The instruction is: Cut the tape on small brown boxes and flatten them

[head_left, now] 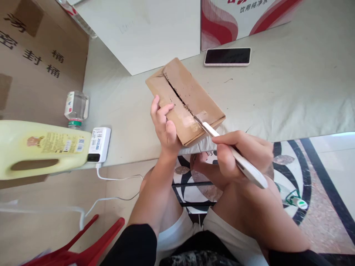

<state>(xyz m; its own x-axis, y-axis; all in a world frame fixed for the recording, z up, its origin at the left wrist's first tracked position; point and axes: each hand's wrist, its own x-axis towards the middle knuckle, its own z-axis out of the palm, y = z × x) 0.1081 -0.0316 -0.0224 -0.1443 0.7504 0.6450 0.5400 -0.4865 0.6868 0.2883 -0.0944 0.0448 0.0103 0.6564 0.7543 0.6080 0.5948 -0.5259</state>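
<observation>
A small brown cardboard box [194, 92] rests on the pale cloth-covered surface, turned at an angle. A ragged dark slit runs along its top seam, with clear tape near the close end. My left hand [165, 127] grips the box along its left side, fingers bent over the top edge. In my right hand [244, 153] is a white-handled utility knife [212, 130], held like a pen. The knife's blade tip touches the seam near the taped end of the box.
A phone [227, 57] lies beyond the box, before a white carton [161, 33] and a red-white carton [219, 26]. At left are a yellow jug [63, 146], a cabled power bank [99, 145], a plastic bottle [77, 107] and a large cardboard box [55, 33]. A red stool [91, 240] stands lower left.
</observation>
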